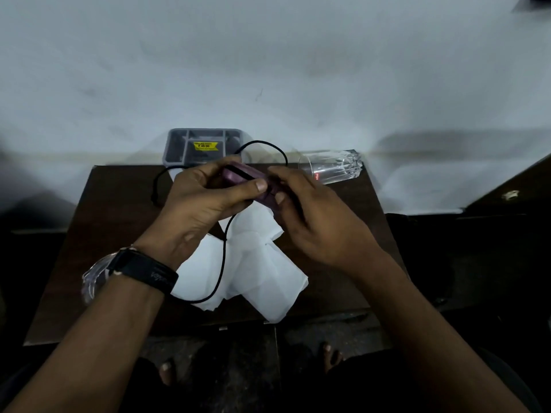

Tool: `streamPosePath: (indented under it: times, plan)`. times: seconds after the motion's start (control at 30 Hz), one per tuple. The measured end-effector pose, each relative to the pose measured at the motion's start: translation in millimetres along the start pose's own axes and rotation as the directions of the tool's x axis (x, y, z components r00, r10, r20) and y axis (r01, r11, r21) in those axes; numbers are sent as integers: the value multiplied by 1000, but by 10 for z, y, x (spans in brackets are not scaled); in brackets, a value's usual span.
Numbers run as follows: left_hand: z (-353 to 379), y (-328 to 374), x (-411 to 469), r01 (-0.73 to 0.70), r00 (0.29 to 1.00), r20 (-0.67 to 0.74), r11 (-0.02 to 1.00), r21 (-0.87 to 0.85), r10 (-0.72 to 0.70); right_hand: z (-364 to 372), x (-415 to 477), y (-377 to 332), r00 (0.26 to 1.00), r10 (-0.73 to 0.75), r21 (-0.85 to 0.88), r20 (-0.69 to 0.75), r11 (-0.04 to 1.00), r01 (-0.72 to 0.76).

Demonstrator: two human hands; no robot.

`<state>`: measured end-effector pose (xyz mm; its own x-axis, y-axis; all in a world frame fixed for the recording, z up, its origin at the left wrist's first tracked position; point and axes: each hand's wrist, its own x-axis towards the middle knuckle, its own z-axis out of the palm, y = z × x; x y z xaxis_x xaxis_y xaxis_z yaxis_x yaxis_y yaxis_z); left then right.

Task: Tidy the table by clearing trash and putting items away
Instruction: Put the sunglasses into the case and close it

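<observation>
Left hand (196, 201) and right hand (307, 216) both grip a purple case (249, 177) with a black cord (222, 263). Gray tray (176, 144) has a yellow "49.00" sticker (205, 145).

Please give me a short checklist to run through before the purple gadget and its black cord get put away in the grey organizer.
1. Purple gadget held securely: ok, the left hand and right hand both grip it.
2. Black cord gathered up: not ok, it loops above the hands and trails down over the white tissues.
3. Cord clear of the glass: cannot tell, the loop passes close to the glass lying on its side.
4. Grey organizer free to receive: cannot tell, its compartments are dark.
5. Tissues cleared: not ok, they lie on the table.
</observation>
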<state>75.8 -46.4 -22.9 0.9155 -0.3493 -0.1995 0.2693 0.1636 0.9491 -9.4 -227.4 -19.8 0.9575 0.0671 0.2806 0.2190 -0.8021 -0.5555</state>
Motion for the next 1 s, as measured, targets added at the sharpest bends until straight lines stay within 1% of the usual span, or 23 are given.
streamPosePath:
  times: [0.03,0.1,0.17,0.23,0.3,0.37,0.47,0.53,0.67,0.77,0.83,0.9,0.93,0.97,1.0]
  plan:
    - [-14,11,5,0,1000,29,1000,-29,1,-23,0,54,1000,20,72,-16,997,-19]
    - [-17,28,6,2,996,92,996,-85,5,-69,2,172,997,53,158,-63,987,-43]
    - [-10,46,-12,7,992,127,995,-99,5,-95,8,230,991,107,247,-84,965,-84]
    - [-25,59,-39,-7,983,182,999,-48,16,-108,25,243,978,179,336,-105,932,-134]
    - [-57,70,-68,-39,962,272,999,27,30,-128,66,252,954,244,402,-172,902,-158]
    - [-95,61,-75,-10,943,332,1000,19,3,-143,115,263,921,331,459,-204,864,-209]
    - [-125,44,-70,16,937,350,1000,-10,-11,-104,170,246,893,444,568,-81,757,-325]
    - [-145,43,-69,12,935,355,1000,-4,-10,-69,190,249,881,473,616,-21,700,-361]
    - [-174,52,-77,49,935,354,997,-52,-28,-56,219,283,879,476,604,12,697,-386]
    - [-136,61,-90,152,930,346,987,-47,-126,-36,215,302,901,433,492,10,783,-381]
    - [-105,63,-86,249,935,271,967,-50,-227,-48,212,300,923,383,447,40,819,-359]
    - [-103,52,-59,301,943,176,948,-102,-281,-115,212,318,915,397,439,67,812,-385]
    - [-119,43,-39,300,949,141,945,-129,-282,-167,207,353,901,430,424,54,807,-410]
    - [-137,36,-17,288,955,115,945,-154,-272,-236,193,404,883,469,364,1,822,-437]
    - [-158,33,6,272,961,91,946,-177,-260,-316,166,467,861,502,254,-75,845,-471]
